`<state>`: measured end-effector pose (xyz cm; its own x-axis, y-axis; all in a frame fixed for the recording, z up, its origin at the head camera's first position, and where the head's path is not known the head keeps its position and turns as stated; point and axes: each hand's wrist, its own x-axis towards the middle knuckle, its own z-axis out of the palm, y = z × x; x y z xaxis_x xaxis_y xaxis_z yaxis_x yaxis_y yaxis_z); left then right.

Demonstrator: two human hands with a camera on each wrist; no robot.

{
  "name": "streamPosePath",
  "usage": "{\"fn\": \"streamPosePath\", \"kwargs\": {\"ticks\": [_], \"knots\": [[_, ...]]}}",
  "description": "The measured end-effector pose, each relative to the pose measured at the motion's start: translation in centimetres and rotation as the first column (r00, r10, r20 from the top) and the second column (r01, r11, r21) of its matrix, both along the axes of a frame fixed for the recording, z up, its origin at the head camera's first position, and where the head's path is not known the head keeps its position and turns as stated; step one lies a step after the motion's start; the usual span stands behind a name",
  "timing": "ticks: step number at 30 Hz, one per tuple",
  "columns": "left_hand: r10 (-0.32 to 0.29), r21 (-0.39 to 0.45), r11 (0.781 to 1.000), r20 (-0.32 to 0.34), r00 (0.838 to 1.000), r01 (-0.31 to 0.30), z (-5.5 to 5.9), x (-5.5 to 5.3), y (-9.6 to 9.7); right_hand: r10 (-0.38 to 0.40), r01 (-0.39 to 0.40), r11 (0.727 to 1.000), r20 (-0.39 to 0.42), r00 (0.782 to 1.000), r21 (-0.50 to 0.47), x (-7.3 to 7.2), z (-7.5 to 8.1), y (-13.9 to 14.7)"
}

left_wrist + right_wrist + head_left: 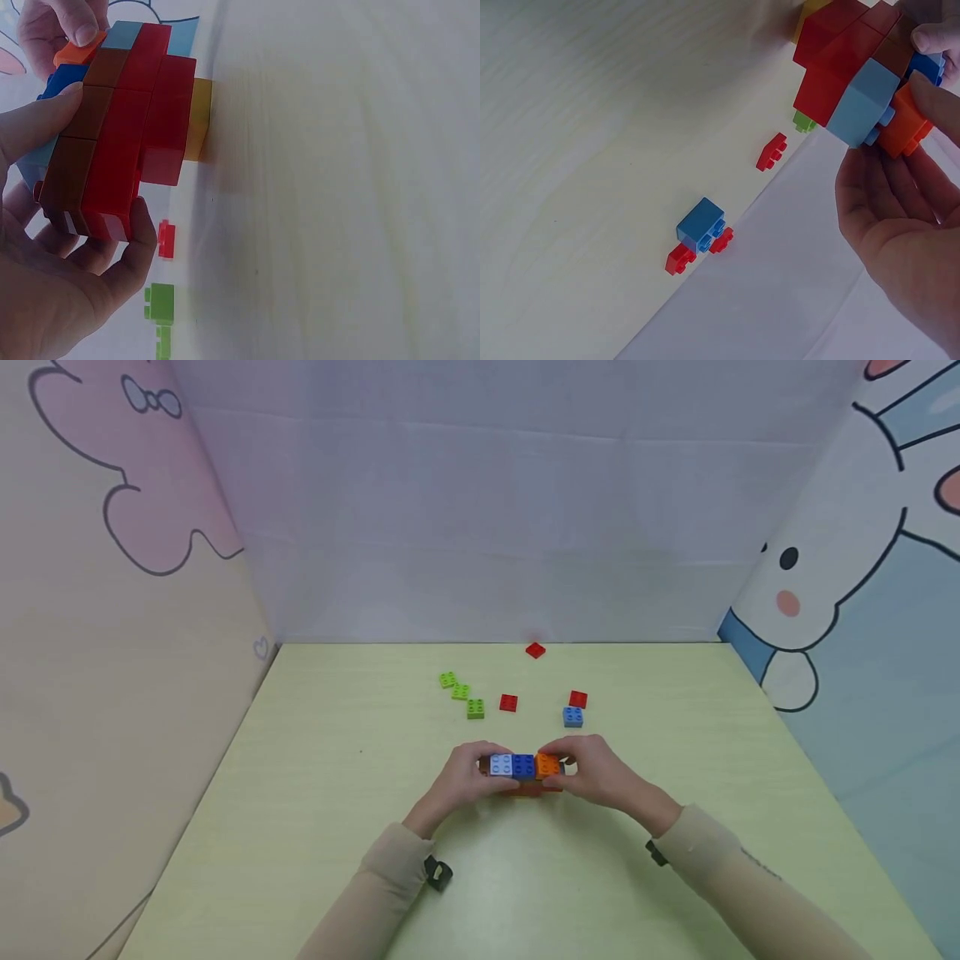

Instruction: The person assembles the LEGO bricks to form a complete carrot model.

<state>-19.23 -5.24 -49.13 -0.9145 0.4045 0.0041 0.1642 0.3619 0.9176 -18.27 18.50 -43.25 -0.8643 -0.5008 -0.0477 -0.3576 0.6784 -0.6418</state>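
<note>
A stepped block of toy building bricks is held up in front of the person. Its lower rows show red bricks (116,146) and brown bricks (69,176), with a yellow brick (199,120) at the bottom. Along the top sit a pale blue brick (500,765), a dark blue brick (523,767) and an orange brick (548,765). The left hand (467,774) grips the block from its left end, thumb across the near side. With thumb and fingers, the right hand (603,774) pinches the orange brick at the right end, beside a light blue brick (864,101).
Beyond the hands lie several loose bricks: green bricks (461,692) in a slanting line, a red brick (508,702), another red brick (578,699) beside a blue brick (573,717), and a red brick (536,650) by the back cloth (487,527). Printed sheets flank the table (315,827).
</note>
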Motion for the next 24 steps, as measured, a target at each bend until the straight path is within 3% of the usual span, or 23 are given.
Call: {"fn": "streamPosePath", "kwargs": {"ticks": [12, 24], "knots": [[0.004, -0.001, 1.0, -0.011, 1.0, -0.004, 0.3, 0.1, 0.1, 0.028, -0.026, 0.998, -0.035, 0.999, 0.065, 0.4, 0.5, -0.5], [0.0, -0.009, 1.0, -0.014, 1.0, 0.0, 0.4, 0.2, 0.1, 0.041, -0.031, 0.98, -0.048, 0.998, 0.198, 0.3, 1.6, -1.5]]}}
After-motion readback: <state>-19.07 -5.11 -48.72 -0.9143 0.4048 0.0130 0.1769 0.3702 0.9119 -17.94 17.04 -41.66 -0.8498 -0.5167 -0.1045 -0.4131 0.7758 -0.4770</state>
